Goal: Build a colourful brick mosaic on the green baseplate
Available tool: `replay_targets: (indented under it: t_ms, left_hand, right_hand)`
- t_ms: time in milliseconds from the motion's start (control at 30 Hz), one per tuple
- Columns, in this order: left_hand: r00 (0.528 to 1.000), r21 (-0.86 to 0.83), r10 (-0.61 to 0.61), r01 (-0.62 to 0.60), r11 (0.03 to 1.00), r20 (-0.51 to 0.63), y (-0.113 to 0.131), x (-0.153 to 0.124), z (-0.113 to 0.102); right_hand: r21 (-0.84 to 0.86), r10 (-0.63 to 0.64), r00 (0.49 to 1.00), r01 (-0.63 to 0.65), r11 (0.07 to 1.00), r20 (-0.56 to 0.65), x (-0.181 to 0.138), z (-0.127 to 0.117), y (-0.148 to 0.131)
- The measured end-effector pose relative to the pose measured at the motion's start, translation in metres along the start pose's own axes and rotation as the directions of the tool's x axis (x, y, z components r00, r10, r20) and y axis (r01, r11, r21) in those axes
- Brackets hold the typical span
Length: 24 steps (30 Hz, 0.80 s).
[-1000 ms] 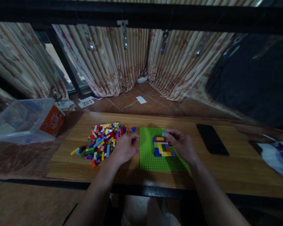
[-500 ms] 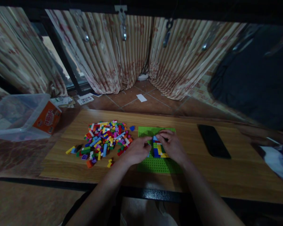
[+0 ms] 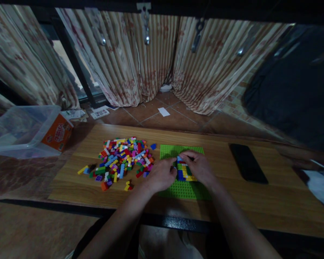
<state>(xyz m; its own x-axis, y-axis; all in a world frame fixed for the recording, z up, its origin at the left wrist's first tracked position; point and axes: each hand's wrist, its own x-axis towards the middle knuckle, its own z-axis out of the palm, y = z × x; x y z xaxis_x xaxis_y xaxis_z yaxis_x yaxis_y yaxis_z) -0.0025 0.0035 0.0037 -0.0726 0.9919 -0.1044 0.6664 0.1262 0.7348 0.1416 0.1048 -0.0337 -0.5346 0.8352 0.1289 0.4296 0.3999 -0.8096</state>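
A green studded baseplate (image 3: 186, 193) lies on the table, bearing a low block of blue, yellow, red and green toy bricks (image 3: 181, 175). At the block's far left corner sits a light blue brick (image 3: 179, 158). My right hand (image 3: 199, 166) reaches over the block from the right, thumb and fingers closed at the light blue brick. My left hand (image 3: 162, 174) is curled at the block's left side, its index finger near that same corner. A small bluish piece shows by its fingertips, too little of it visible to name. Part of the block is hidden under my right hand.
Many loose bricks (image 3: 121, 158) are heaped left of the baseplate. A black phone (image 3: 247, 163) lies on the wooden table (image 3: 221, 205) to the right. Beyond the table's left end stands a clear plastic bin (image 3: 24, 126) with an orange label. Curtains (image 3: 151, 61) hang behind.
The whole view has shifted slightly, so things appear a little further right. My left hand's fingers have shifted slightly beside the block; my right hand stays at the same corner.
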Motion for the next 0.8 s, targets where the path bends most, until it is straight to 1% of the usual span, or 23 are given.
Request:
replay_targets:
  t_ms: [200,300,400,500,567,633,700,800]
  left_hand:
    - [1.0,0.057,0.0,-0.001,0.998,0.024,0.001,0.0,0.001]
    - [1.0,0.042,-0.003,0.002,0.999,0.015,0.0,0.001,0.002]
    - [1.0,-0.006,-0.012,0.012,1.0,-0.003,-0.003,0.002,0.001]
    - [0.998,-0.125,-0.038,0.032,0.992,-0.046,-0.011,0.004,0.0]
    - [0.993,-0.251,-0.082,0.058,0.966,-0.083,-0.018,0.007,0.0]
    - [0.986,-0.402,-0.137,0.088,0.911,-0.096,-0.022,0.009,0.001]
    - [0.978,-0.537,-0.197,0.129,0.834,-0.072,-0.023,0.01,0.002]
    - [0.962,-0.647,-0.269,0.176,0.742,-0.047,-0.019,0.011,0.002]
  right_hand:
    - [-0.021,0.012,1.0,-0.012,1.0,-0.002,-0.001,0.001,-0.001]
    - [-0.053,-0.008,1.0,0.008,0.999,-0.007,-0.001,0.002,-0.003]
    - [-0.08,-0.036,0.999,0.036,0.996,-0.005,-0.001,0.003,-0.003]
    - [-0.069,-0.04,0.999,0.039,0.997,-0.018,-0.001,0.003,-0.003]
    - [-0.039,-0.028,0.999,0.027,0.999,-0.024,-0.001,0.003,-0.002]
    - [-0.025,-0.022,1.0,0.022,0.999,-0.008,-0.001,0.001,-0.001]
    - [-0.029,-0.023,1.0,0.022,0.999,-0.012,-0.002,-0.001,-0.002]
    - [-0.041,-0.047,0.993,0.043,0.998,-0.107,-0.005,-0.007,-0.008]
